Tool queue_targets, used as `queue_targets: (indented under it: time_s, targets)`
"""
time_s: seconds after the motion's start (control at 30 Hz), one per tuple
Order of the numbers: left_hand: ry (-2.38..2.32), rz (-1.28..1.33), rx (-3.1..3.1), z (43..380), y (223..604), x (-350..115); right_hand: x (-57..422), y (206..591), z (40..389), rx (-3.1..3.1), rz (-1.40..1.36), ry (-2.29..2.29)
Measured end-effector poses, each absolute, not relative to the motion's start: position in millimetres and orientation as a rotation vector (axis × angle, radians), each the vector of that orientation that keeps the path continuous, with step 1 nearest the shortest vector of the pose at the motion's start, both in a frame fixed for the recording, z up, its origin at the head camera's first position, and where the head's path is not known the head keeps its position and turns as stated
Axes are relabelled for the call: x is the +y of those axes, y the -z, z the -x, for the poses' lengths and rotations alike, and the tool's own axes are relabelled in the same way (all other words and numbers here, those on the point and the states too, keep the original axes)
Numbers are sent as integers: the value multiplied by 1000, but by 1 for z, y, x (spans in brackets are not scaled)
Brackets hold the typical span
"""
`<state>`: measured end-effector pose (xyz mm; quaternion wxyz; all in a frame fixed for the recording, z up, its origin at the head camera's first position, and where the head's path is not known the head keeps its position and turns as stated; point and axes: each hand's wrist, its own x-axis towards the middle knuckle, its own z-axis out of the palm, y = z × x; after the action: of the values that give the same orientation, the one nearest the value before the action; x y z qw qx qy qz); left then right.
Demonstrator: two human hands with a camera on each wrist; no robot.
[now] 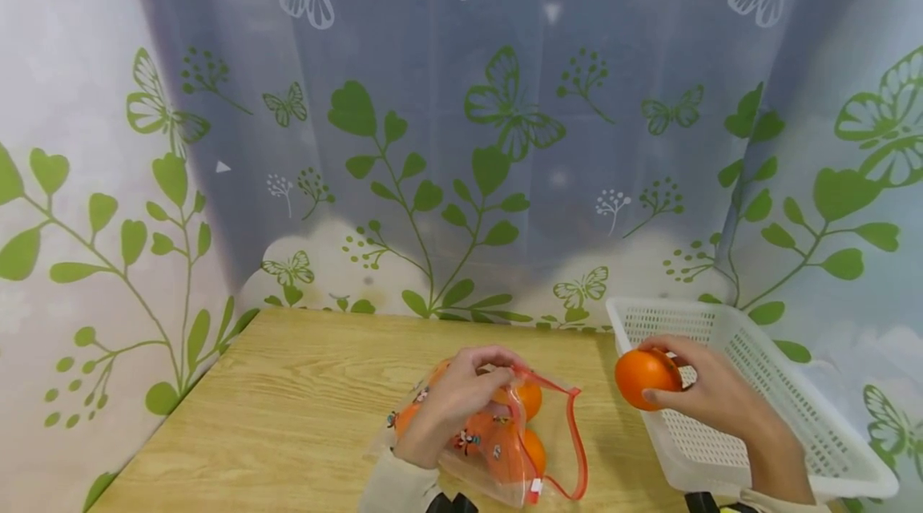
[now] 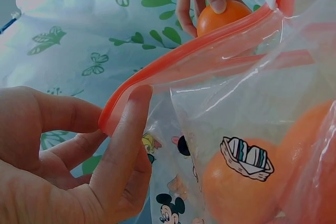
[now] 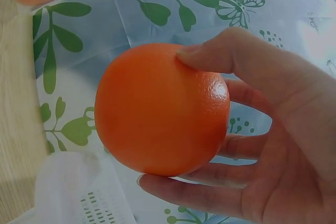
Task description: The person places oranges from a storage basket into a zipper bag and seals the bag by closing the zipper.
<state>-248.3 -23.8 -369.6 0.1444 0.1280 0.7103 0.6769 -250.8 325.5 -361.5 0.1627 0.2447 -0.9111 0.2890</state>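
My right hand [image 1: 710,385] grips an orange [image 1: 646,379] over the near left side of a white plastic basket [image 1: 703,457]. In the right wrist view, the thumb lies on top of the orange [image 3: 163,111] and the fingers curl beneath it. With thumb and fingers my left hand [image 1: 461,389] pinches the red zip edge of a clear printed zip bag [image 1: 497,457], whose mouth gapes to the right. Several oranges [image 2: 239,187] lie inside the bag, seen through its cartoon-printed plastic. The left wrist view shows the pinched red rim [image 2: 173,59] close up.
The bag lies on a light wooden table [image 1: 288,401]. The perforated basket stands at the table's right side. Behind, a curtain [image 1: 447,176] printed with leaves and butterflies closes off the back and both sides.
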Motion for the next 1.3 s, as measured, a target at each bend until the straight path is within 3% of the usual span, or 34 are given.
queue_targets:
  time_s: [0.83,1.3]
  targets:
    - [-1954,-367,2054,248,369,-23,305,352,236,-2600,-719,-802]
    - [-1967,-388,2067,248,369,-25,283,346,224,-2548,-891,-879]
